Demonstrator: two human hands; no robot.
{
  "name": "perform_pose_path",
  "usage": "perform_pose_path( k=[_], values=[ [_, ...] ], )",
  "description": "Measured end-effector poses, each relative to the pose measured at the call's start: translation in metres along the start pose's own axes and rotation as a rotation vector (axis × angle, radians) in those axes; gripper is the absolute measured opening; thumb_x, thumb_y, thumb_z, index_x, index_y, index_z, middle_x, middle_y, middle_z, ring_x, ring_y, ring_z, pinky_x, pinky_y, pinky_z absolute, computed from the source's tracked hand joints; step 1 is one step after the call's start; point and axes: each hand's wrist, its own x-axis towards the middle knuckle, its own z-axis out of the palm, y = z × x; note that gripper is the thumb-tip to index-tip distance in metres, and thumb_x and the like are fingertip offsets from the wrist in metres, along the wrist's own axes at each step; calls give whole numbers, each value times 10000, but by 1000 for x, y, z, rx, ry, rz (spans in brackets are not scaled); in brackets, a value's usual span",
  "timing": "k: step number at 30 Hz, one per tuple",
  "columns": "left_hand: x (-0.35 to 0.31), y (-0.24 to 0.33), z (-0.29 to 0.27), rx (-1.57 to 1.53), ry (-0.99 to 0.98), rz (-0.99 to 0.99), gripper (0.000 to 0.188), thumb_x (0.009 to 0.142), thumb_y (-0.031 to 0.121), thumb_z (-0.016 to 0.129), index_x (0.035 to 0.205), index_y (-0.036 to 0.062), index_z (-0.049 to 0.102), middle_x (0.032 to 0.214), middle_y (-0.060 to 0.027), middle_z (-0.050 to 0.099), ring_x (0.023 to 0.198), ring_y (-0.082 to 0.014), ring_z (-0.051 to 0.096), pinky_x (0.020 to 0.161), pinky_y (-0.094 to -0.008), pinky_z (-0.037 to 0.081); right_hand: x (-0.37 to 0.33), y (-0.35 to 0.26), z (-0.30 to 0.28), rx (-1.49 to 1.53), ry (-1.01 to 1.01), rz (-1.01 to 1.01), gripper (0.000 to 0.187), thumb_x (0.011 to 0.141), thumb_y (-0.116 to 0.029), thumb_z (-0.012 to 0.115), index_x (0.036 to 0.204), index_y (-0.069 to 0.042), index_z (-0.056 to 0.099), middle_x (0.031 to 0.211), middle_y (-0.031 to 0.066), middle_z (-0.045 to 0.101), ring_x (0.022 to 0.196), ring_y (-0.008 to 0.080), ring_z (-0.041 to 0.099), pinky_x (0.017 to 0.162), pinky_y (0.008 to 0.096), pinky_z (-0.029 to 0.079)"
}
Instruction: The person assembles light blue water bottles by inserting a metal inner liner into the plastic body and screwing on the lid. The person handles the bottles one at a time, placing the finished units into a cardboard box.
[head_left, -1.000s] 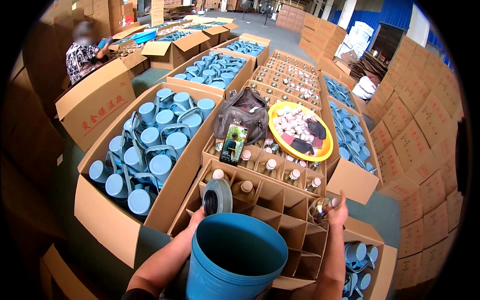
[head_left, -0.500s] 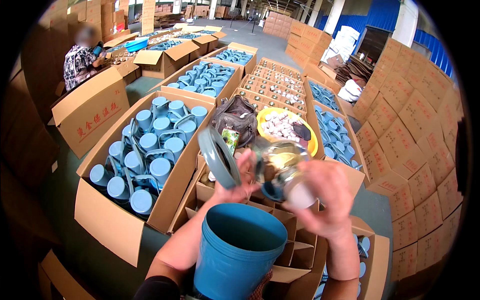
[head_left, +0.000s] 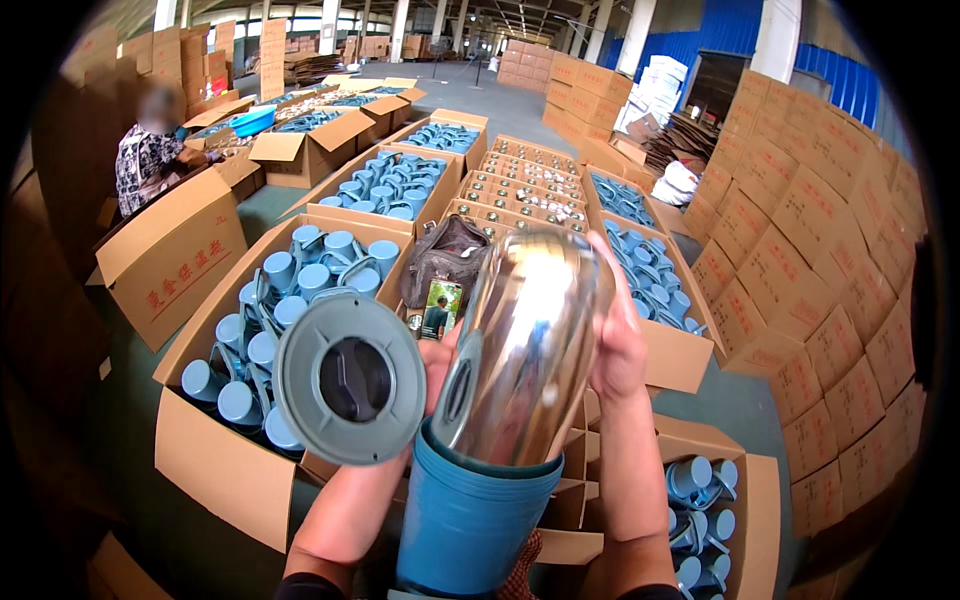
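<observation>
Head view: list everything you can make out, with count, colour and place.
Liner: one, silver, between the hands, lower end at the shell's mouth
Shell: one, blue, lower middle
Lid: one, grey with dark centre, left of liner
Phone: one, lit screen, before the bag
Bag: one, dark grey, behind the phone
Cups: many, light blue, in open cartons
Open cartons: several, brown, left, centre, right
Stacked cartons: many, brown, right and back
Basin: one, blue, far left
Pillars: several, pale, background
Co-worker: one, patterned top, far left
Left hand: one, bare, holding lid
Right hand: one, bare, on liner's right side
</observation>
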Motion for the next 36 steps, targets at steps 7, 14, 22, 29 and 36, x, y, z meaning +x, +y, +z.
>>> perform_pose_path(
  k=[7,14,22,29,36],
  values=[
    [-29,7,15,-36,-39,-148,320,856,331,629,691,78,524,1469,-208,230,1378,-309,204,1063,-526,277,-40,1,16,-24,-538,401,722,606,-148,750,1261,27,500,1323,151,490,1266,247,417,1072,354,287],
    [-37,24,-6,-52,398,-265,399,914,363,497,1088,18,596,1307,-244,468,1227,-393,444,945,-571,429,-23,-14,36,-639,-815,357,513,649,-224,789,1110,-54,639,1000,91,660,931,237,584,846,339,412],
    [-35,42,-14,457,852,306,176,853,31,580,1019,-28,575,981,-89,635,867,-146,601,809,-289,482,-24,-33,76,-1097,-912,483,187,671,-139,730,781,-1,670,744,75,677,689,159,667,642,271,522],
    [-41,44,30,1137,160,374,521,748,400,700,996,-51,623,904,-99,641,807,-198,606,734,-306,478,-58,20,21,-274,112,169,413,880,-399,551,1050,-26,601,1047,158,647,951,249,624,852,361,469],
    [-26,39,39,1055,-339,48,352,686,270,748,886,-15,693,795,-114,607,694,-241,584,608,-323,442,-82,64,46,354,16,-34,474,931,-495,426,752,-63,507,783,124,583,790,267,570,950,462,407]
  ],
)
